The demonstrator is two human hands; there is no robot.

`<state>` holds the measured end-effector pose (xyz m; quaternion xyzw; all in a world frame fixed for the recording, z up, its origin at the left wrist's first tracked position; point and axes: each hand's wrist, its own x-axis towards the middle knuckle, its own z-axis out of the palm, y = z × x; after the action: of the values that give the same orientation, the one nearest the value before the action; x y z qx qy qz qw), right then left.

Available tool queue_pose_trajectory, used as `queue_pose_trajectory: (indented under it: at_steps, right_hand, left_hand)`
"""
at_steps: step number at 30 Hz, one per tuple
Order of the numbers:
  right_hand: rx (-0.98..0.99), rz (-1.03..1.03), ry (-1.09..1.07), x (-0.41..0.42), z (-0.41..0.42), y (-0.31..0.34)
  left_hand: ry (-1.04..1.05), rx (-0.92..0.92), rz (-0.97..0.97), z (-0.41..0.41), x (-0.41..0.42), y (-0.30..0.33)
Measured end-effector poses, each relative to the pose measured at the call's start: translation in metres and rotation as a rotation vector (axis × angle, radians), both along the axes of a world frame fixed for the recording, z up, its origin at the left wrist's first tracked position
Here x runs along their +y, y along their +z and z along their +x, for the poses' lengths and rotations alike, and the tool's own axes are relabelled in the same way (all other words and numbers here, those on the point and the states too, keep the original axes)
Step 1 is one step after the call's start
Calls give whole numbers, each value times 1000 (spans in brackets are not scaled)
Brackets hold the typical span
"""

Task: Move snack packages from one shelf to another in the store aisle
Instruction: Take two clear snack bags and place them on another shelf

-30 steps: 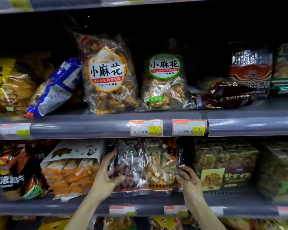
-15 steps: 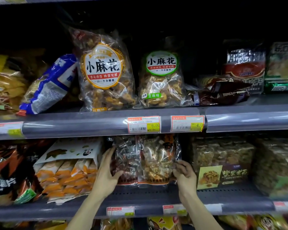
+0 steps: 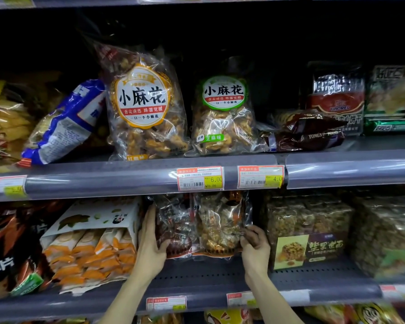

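Two clear snack bags stand side by side on the lower shelf (image 3: pixel 208 277): a dark reddish one (image 3: pixel 177 224) on the left and a tan nut-brittle one (image 3: pixel 220 220) on the right. My left hand (image 3: pixel 150 249) presses flat against the dark bag's left side, thumb hooked under its front. My right hand (image 3: pixel 255 247) pinches the lower right corner of the tan bag. Both bags are lifted slightly off the shelf and pushed deep under the upper shelf (image 3: pixel 126 178). On that upper shelf stand an orange-label twist bag (image 3: pixel 143 106) and a green-label twist bag (image 3: pixel 222 113).
Left of my hands lies an orange biscuit pack (image 3: pixel 91 249) and a dark chip bag (image 3: pixel 12 249). A nut-cake box (image 3: pixel 309 232) stands right of the tan bag. The upper shelf also holds a blue bag (image 3: pixel 66 125) and a brown packet (image 3: pixel 306 132). Price tags (image 3: pixel 200 178) line the rails.
Both hands have pushed the two clear bags further back and up on the lower shelf. My left hand closed in against the dark bag's side.
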<state>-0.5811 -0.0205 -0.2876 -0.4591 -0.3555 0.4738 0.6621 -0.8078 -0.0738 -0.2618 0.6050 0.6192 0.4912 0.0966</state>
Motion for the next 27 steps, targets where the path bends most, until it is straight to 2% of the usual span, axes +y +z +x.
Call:
queue_pose_trajectory:
  at_steps: [11,17,23,27]
  right_hand:
    - [-37,39,93,2,4,-2]
    - [-142,35,176,1,9,-5]
    - [-351,50,171,-1,8,-6]
    - [-563,86,86,-4,7,-5]
  left_hand:
    - [-4,91,-27,-1,-3,0]
    - [-47,79,-55,-3,-5,-2]
    - [-66,49,-97,-6,-4,-5]
    - [-49,155,-136,-3,-4,-8]
